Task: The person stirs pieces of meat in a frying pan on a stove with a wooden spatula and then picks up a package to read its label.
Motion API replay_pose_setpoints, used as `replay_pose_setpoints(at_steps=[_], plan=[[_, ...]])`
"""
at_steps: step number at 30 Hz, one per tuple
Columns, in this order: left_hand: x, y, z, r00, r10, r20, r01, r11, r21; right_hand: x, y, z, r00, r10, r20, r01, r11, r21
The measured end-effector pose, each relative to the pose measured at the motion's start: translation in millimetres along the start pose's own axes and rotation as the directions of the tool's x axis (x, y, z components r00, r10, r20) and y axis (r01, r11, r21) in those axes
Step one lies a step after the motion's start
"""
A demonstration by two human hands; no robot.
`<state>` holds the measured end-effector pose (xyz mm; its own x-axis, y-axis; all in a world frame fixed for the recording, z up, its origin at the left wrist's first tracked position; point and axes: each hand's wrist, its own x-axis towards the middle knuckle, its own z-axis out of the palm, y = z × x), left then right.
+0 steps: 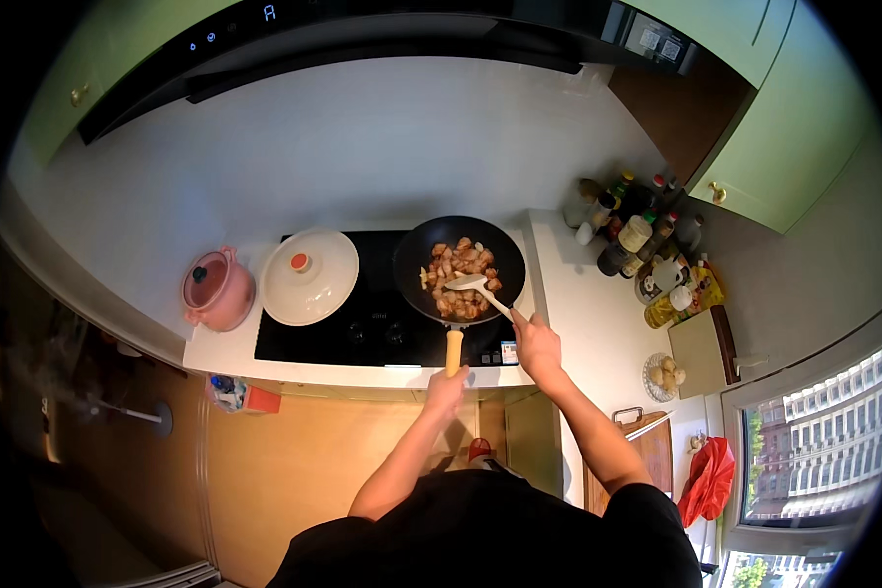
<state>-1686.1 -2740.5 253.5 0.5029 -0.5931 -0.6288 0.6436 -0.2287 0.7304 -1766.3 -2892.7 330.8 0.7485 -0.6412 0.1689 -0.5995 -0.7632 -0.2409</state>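
Note:
A dark frying pan (406, 273) rests on the right part of the black cooktop (367, 351). Browned chunks of meat (452, 259) lie in it, with a few pale pieces among them. My left hand (447, 391) grips the end of the pan's pale yellow handle (453, 351). In my right hand (537, 345) is the handle of a light-coloured spatula (469, 282), whose head rests over the meat. To the left, a white domed lid (329, 287) with an orange-topped knob covers whatever stands beneath it.
A pink lidded pot (229, 301) stands on the counter at the left. Sauce bottles (633, 235) crowd the right corner. Nearer are a glass dish (648, 382) with round pale items, a wooden cutting board (654, 448) and a red bag (708, 478). The range hood (382, 37) hangs above.

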Motion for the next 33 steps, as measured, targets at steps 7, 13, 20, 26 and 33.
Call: replay_pose_setpoints(at_steps=[7,13,20,26,33], plan=[[3.5,5.1,10.9,0.996,0.090,0.009,-0.090,0.996,0.017,-22.8,17.6,-39.3,0.988,0.005,-0.151,0.021,0.985,0.172],[-20.3,6.8,5.3,0.993,0.105,-0.046,-0.097,0.985,0.144,-35.6,20.2,-45.6,0.997,0.064,-0.042,-0.056,0.982,0.178],[-6.6,-1.2,3.9,0.996,0.079,-0.033,-0.075,0.992,0.099,-41.5,37.9,-50.4,0.999,0.023,-0.038,-0.018,0.993,0.117],[-1.4,-5.3,1.2,0.999,0.044,-0.027,-0.043,0.998,0.049,-29.3,46.9,-46.6,0.996,-0.089,-0.023,0.089,0.996,-0.002],[-3.7,-2.5,0.7,1.000,0.003,0.012,-0.003,1.000,0.030,-3.2,59.8,1.1,0.998,0.068,0.019,-0.070,0.950,0.306]])
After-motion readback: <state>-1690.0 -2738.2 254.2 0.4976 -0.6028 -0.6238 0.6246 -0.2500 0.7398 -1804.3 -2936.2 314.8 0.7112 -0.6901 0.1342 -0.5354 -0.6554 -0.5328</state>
